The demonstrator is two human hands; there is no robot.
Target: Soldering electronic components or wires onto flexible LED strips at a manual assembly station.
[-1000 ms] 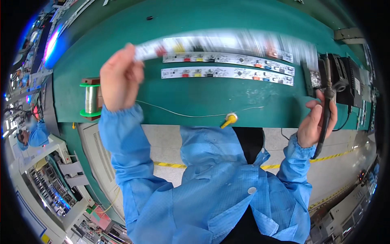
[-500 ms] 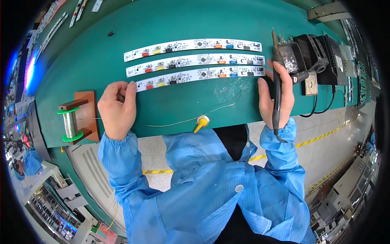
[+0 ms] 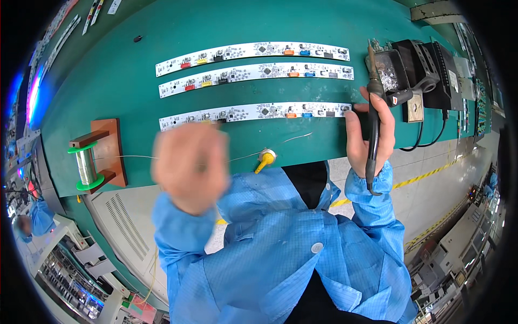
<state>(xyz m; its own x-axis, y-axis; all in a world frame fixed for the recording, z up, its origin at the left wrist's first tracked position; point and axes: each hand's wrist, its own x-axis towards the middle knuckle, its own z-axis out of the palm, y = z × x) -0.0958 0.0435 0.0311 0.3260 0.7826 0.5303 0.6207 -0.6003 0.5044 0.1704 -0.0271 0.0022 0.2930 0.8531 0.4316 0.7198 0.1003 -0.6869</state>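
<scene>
My left hand [image 3: 190,166] is smeared by motion, over the left end of the nearest white circuit board strip [image 3: 251,112]; its fingers cannot be made out. In my right hand [image 3: 358,152] is a soldering iron [image 3: 373,127], its tip pointing away from me. That hand's thumb and fingertips are at the right end of the same strip. Farther off lie a middle strip [image 3: 249,73] and a far strip [image 3: 243,52], roughly parallel, with red, yellow, black, orange and blue connectors. Thin solder wire [image 3: 129,156] runs from the spool toward my left hand and reappears beyond it.
A solder spool [image 3: 86,166] with green flanges sits in a brown stand [image 3: 114,151] at left. A yellow-tipped round piece [image 3: 265,160] lies near the front edge of the green mat [image 3: 302,21]. At right are a metal tray [image 3: 387,70] and a black soldering station [image 3: 445,75].
The nearest strip has shifted toward me, widening its gap from the middle one. My left hand has moved right and nearer my body. The right hand still holds the soldering iron, slightly lower.
</scene>
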